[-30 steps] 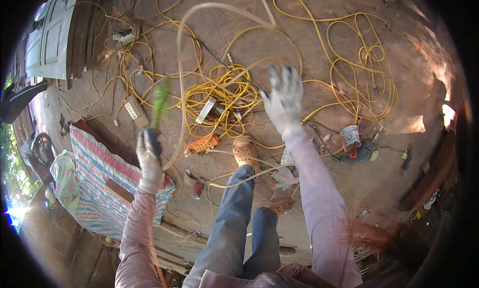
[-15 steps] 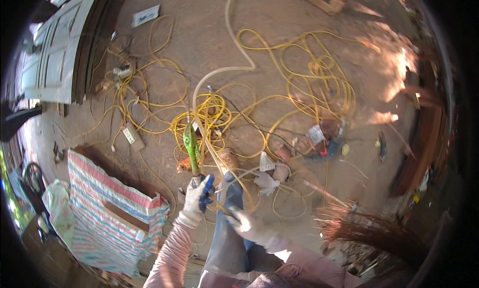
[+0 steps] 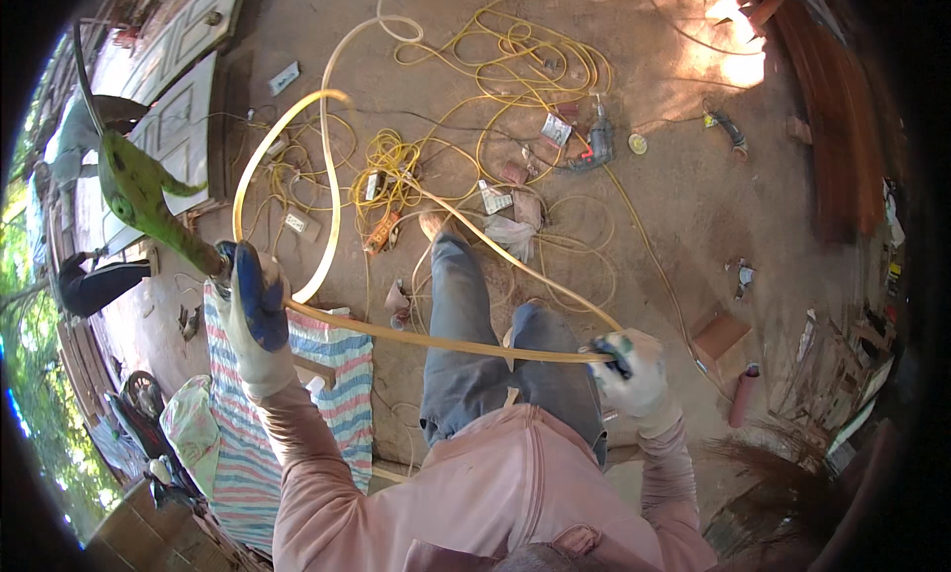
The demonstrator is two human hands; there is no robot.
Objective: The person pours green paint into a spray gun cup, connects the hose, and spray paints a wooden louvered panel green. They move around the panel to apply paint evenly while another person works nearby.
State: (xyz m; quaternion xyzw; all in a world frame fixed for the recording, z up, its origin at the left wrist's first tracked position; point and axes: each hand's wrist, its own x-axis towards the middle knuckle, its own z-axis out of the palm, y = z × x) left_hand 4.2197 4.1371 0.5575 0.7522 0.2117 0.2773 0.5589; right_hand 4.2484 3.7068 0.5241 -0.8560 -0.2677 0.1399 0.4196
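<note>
My left hand (image 3: 258, 319), in a white glove with a blue palm, is raised at the left and closed round the handle end of a green air blow gun (image 3: 144, 191). The gun's long thin nozzle slants up to the upper left. A pale yellowish hose (image 3: 456, 347) runs from beside this hand across my lap to my right hand (image 3: 636, 376). That gloved hand is closed on the hose, out to the right of my knees. Beyond my hands the hose loops over the floor and bends back toward the top.
Coiled yellow hose (image 3: 404, 161) and cords lie ahead of my feet, near a power strip (image 3: 302, 225) and an orange tool (image 3: 381, 233). A power drill (image 3: 597, 144) lies farther right. At my left are a striped sheet (image 3: 233, 453) and panelled doors (image 3: 183, 116).
My left hand has swung up and left with the blow gun. My right hand has moved out to the right, and the hose now stretches between both hands. The view has shifted.
</note>
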